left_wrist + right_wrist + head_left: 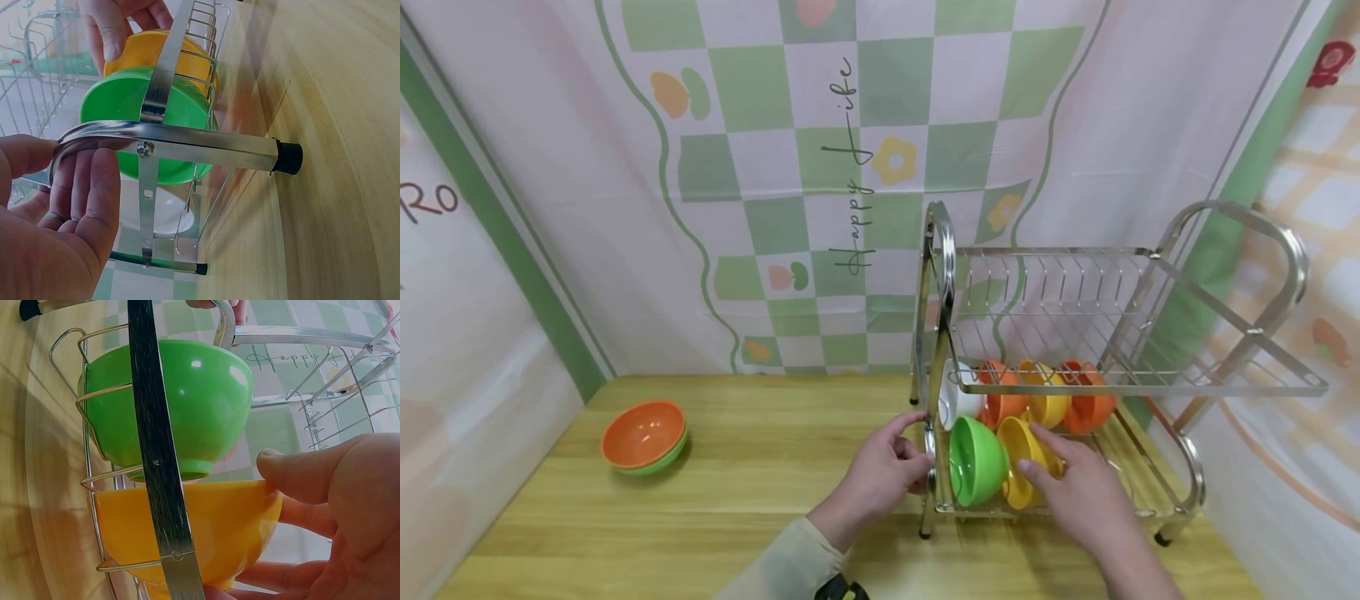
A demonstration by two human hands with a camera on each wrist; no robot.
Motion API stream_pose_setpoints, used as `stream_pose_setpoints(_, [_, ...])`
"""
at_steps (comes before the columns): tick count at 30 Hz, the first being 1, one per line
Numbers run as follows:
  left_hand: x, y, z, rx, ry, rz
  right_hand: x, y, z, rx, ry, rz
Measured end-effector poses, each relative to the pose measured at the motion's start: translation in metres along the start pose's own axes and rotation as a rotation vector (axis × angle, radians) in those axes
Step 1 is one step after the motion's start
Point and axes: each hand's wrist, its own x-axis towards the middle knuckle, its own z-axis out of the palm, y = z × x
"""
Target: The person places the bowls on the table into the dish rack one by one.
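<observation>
My left hand grips the left side frame of a two-tier metal dish rack, with thumb and fingers around the curved tube in the left wrist view. In the lower tier's front row, my right hand holds a yellow bowl that stands on its side; the thumb lies at its rim and the fingers are behind it. Left of that bowl a green bowl stands tilted, its opening facing left. Behind them are a white bowl, an orange bowl, another yellow bowl and another orange bowl.
On the left of the wooden table, an orange bowl sits nested inside a green bowl. The rack's upper wire tier overhangs the back row. A patterned curtain hangs behind the table.
</observation>
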Motion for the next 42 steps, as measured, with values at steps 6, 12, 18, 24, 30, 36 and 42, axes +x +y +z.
stream_pose_setpoints(6, [-0.001, 0.0, 0.0, -0.003, 0.002, -0.007, 0.0, 0.001, 0.002, -0.025, -0.002, -0.008])
stream_pose_setpoints(12, [0.0, -0.001, 0.0, -0.012, -0.001, -0.006, -0.001, 0.001, 0.003, -0.032, -0.003, -0.019])
stream_pose_setpoints(18, [-0.001, -0.001, 0.001, -0.017, 0.004, -0.002, -0.002, 0.001, 0.005, -0.016, 0.015, -0.048])
stream_pose_setpoints(24, [-0.001, -0.002, 0.001, -0.017, 0.008, -0.005, -0.001, 0.002, 0.006, -0.011, 0.008, -0.05])
stream_pose_setpoints(30, [-0.001, -0.002, 0.001, -0.016, 0.005, -0.005, -0.001, 0.004, 0.004, 0.009, -0.011, -0.043])
stream_pose_setpoints(36, [-0.001, -0.002, 0.002, -0.012, 0.004, -0.007, -0.002, 0.003, -0.004, 0.06, 0.002, -0.016])
stream_pose_setpoints(42, [-0.002, -0.002, 0.001, -0.009, 0.006, -0.011, -0.003, -0.001, -0.012, 0.073, 0.058, -0.02])
